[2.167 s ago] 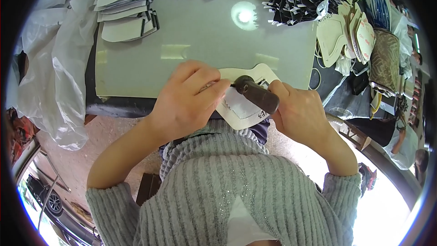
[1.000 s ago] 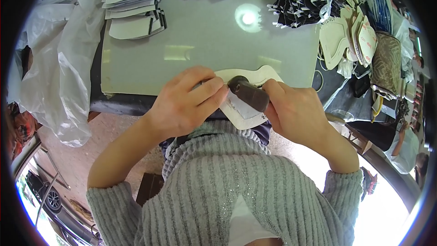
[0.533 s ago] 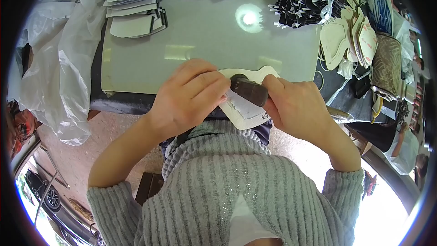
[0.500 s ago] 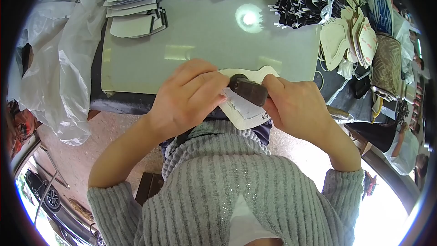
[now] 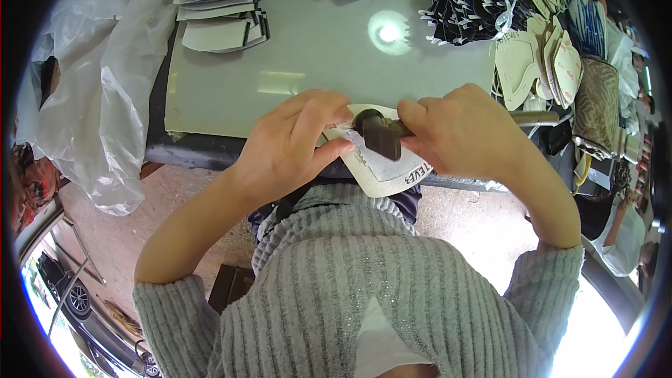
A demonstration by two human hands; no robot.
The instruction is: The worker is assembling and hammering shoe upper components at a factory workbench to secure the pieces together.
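Note:
A hammer with a dark, blocky head (image 5: 378, 134) is in my right hand (image 5: 458, 133), its fingers wrapped round the handle. The handle's far end sticks out to the right past my wrist. Under the hammer head lies a flat cream pattern piece (image 5: 374, 185) with a pale grey patch on it and dark lettering along its lower right edge. My left hand (image 5: 290, 140) grips that piece at its left edge, thumb and fingers pressed close to the head. The head hides the middle of the piece, so contact there cannot be made out.
The grey-green board (image 5: 231, 108) covers the tabletop. Stacked pale panels with dark edges (image 5: 220, 7) stand at the back left, beside plastic sheeting (image 5: 129, 98). To the right are bundled black pieces (image 5: 469, 7), cream templates (image 5: 518, 63) and a patterned roll (image 5: 595, 101).
My right hand has moved up and right, and the hammer has turned so its handle lies more level. My left thumb and fingers have shifted slightly on the cream piece.

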